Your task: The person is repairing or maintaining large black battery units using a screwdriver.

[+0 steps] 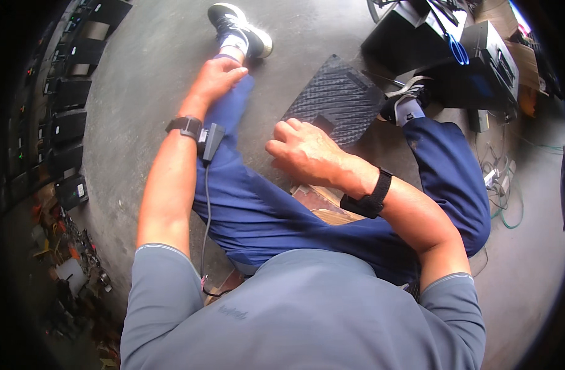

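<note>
My left hand (219, 80) rests on my left shin, over the blue trouser leg (236, 117), with its thumb apart and no object seen in it. My right hand (304, 151) hangs in front of my lap with its fingers curled inward; whatever they may hold is hidden. Just beyond it, a black ribbed panel (341, 102) lies on the floor between my feet. A small dark square (323, 123) shows on the panel's near side, close to my right knuckles.
At upper right stand black boxes (479, 68), with blue-handled scissors (458, 49) on one. Cables (501, 179) lie on the floor beside my right knee. Black bins (70, 126) line the left side, and mixed small parts (73, 265) are heaped at lower left.
</note>
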Demonstrator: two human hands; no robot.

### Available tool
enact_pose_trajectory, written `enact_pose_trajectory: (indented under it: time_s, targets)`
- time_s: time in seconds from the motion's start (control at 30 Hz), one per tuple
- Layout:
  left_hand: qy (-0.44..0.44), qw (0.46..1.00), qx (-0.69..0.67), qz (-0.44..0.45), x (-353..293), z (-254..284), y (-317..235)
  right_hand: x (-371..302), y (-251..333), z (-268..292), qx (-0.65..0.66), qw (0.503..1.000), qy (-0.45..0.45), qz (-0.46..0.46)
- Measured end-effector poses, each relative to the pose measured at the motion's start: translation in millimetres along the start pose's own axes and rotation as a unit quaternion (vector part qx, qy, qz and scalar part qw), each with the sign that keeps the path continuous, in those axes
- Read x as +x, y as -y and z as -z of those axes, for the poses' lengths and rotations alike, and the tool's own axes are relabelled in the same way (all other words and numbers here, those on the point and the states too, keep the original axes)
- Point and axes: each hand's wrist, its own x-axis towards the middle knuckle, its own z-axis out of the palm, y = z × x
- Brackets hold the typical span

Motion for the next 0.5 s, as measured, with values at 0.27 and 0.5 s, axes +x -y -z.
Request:
enact_pose_trajectory:
  time_s: [0.27,0.5]
  targets:
    - [-0.010,0.999,-0.038,-0.035,-18.1,-23.4,-21.8,4.1,2.3,-3.3,0.037,0.999,-0.030,-0.012]
    - [0.084,0.962,-0.254,0.058,-79.8,-90.4,-57.0,-2.2,1.1,-5.0,0.064,0.996,-0.054,-0.003]
